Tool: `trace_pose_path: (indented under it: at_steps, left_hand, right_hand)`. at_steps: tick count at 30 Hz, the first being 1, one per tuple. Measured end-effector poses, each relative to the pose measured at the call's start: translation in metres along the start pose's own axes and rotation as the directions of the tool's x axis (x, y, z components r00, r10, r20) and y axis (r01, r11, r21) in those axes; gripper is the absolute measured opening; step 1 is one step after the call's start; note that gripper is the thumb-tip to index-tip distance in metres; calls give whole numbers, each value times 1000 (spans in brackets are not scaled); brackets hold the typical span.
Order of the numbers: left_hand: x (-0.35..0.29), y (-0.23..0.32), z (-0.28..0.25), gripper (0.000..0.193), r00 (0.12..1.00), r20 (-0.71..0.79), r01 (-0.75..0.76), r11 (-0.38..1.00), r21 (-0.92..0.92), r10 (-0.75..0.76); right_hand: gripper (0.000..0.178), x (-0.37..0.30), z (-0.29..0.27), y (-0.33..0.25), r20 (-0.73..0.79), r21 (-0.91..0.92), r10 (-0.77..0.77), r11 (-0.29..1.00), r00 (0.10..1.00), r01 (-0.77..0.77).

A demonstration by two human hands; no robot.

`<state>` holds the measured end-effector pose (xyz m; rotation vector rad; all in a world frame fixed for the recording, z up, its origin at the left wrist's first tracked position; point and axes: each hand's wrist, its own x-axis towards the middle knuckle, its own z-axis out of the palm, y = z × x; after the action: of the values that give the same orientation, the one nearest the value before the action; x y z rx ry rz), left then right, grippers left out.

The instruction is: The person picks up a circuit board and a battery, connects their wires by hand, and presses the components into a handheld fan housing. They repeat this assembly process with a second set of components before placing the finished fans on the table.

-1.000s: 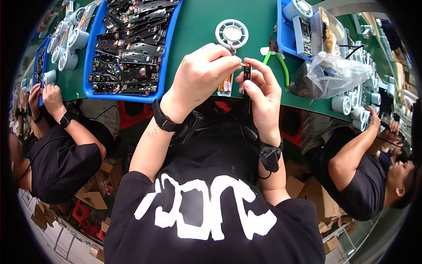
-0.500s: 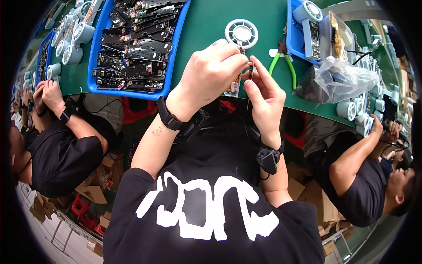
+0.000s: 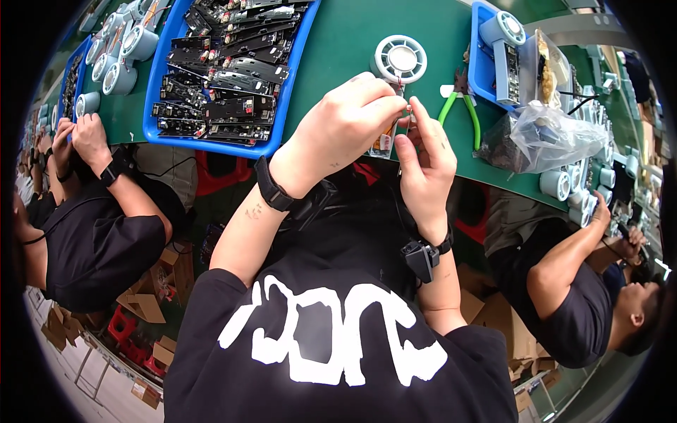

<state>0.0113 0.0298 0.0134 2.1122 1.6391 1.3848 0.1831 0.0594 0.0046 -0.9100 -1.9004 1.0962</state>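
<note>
A pale blue round fan unit with a spoked rim (image 3: 400, 59) rests on the green table, just beyond my hands. My left hand (image 3: 342, 123) is closed in a pinch, its fingertips meeting those of the right; what they grip is hidden. Thumb and fingers of my right hand (image 3: 429, 151) are closed on a thin circuit board, seen nearly edge-on and mostly covered. A tiny red-and-white part (image 3: 409, 108) shows between the fingertips. Below my left fingers, by the table edge, lies a clear piece with orange and silver parts (image 3: 382, 143), partly hidden.
A blue tray (image 3: 279, 116) full of black circuit boards stands left. Green-handled cutters (image 3: 462, 106) lie right, near a blue bin (image 3: 482, 74) and a clear plastic bag (image 3: 550, 134). Co-workers sit on both sides, with more pale blue units (image 3: 120, 77) around them.
The view has shifted slightly, so the table things sit a little farther right. My fingertips stay together; the right hand has turned a little, and the circuit board shows less.
</note>
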Motion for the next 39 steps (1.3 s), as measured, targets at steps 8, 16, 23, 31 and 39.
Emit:
trace_pose_path:
  at_steps: [8, 16, 23, 31, 39]
  left_hand:
    - [0, -5, 3, 12, 997, -78, -17, 999, 27, 19]
    - [0, -3, 0, 20, 997, -18, -78, 987, 140, 81]
    - [-2, 0, 8, 13, 995, -94, -10, 998, 65, 16]
    - [3, -8, -5, 15, 994, -105, 12, 1000, -8, -13]
    - [-6, -1, 14, 13, 991, -104, 59, 980, -188, -80]
  right_hand:
    - [47, -4, 3, -4, -27, 125, 130, 984, 991, -126]
    - [45, -4, -1, -4, -12, -183, -31, 983, 999, 28]
    - [43, -7, 3, -4, -64, -54, 38, 998, 997, -42]
    - [43, -1, 6, 0, -32, 206, 105, 974, 994, -96]
    - [41, -16, -8, 17, -148, 129, 209, 973, 967, -191]
